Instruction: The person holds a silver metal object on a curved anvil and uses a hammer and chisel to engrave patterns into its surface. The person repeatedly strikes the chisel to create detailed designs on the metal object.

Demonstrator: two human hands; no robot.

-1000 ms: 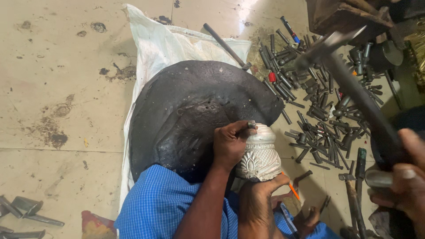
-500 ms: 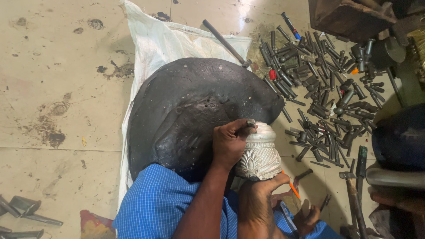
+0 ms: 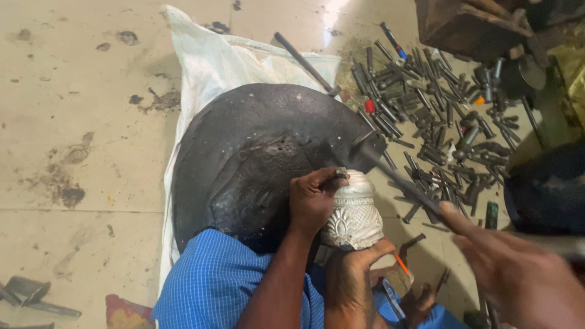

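Silver embossed pot [image 3: 354, 214] sits at the black domed block's [image 3: 262, 164] five o'clock edge, propped on a bare foot [image 3: 350, 274]. Left hand [image 3: 314, 198] is closed around a small punch [image 3: 341, 172] touching the pot's top. Right hand [image 3: 518, 274], blurred at four o'clock, grips a hammer [image 3: 396, 176]. Loose steel punches [image 3: 439, 116] crowd two o'clock; bare floor [image 3: 79, 122] opens toward nine o'clock beyond the white sack [image 3: 213, 61].

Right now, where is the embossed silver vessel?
In the head view, the embossed silver vessel sits low and right of centre, against the black dome, between the left hand and a foot below it.
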